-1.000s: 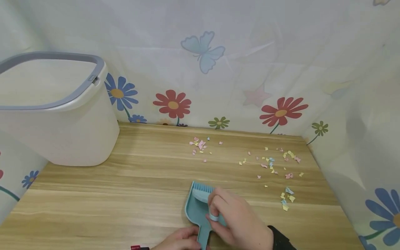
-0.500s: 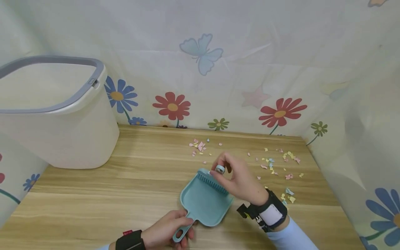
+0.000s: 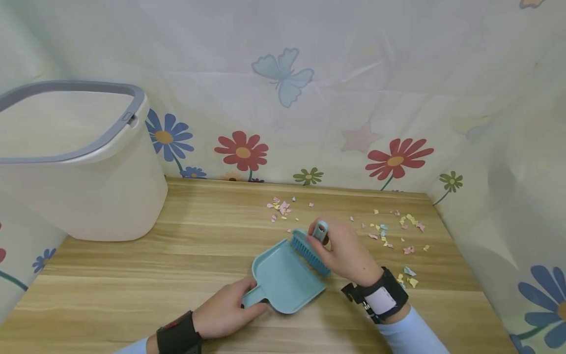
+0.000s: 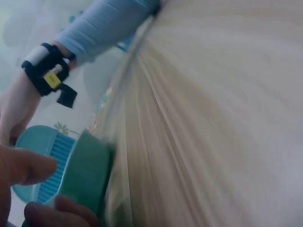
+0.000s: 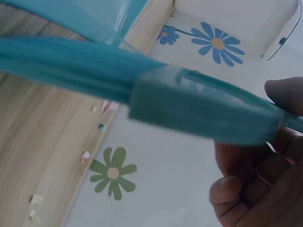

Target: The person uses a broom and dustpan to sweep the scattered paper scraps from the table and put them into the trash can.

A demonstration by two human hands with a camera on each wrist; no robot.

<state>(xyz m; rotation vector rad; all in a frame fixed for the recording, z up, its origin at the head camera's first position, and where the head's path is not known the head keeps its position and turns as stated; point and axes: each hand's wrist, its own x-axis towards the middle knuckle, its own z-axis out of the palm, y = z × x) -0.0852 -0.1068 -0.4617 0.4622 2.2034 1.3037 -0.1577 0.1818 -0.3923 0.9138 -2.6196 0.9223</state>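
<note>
Flowered sheeting hangs behind a wooden counter (image 3: 132, 265), and both hands work near its front edge. At the right grip, the right hand (image 3: 342, 250) has its fingers curled round the handle of a small teal brush (image 3: 309, 250), bristles angled down toward the mouth of the dustpan (image 3: 285, 278). The left hand (image 3: 225, 312) grips the dustpan's short handle, thumb on top, with the pan resting flat on the counter just left of the brush.

The brush is a short plastic block with a dense row of fine teal bristles; the right wrist view shows them fanned and slightly bent. The dustpan is a shallow, smooth teal tray with raised sides and an open front lip, and nothing shows in it.

Just beyond the right grip lies a small cluster of pink and yellow paper scraps (image 3: 280, 207); farther to the right a looser scatter (image 3: 389, 231) spreads toward the counter's edge. Well off to the left of both grips stands a white bin (image 3: 79, 162) with a grey rim.

The scraps look light, so I judge a quick stroke could flick them wider or off the right edge. If the pan's lip lifts off the wood, bits could slide under it.
</note>
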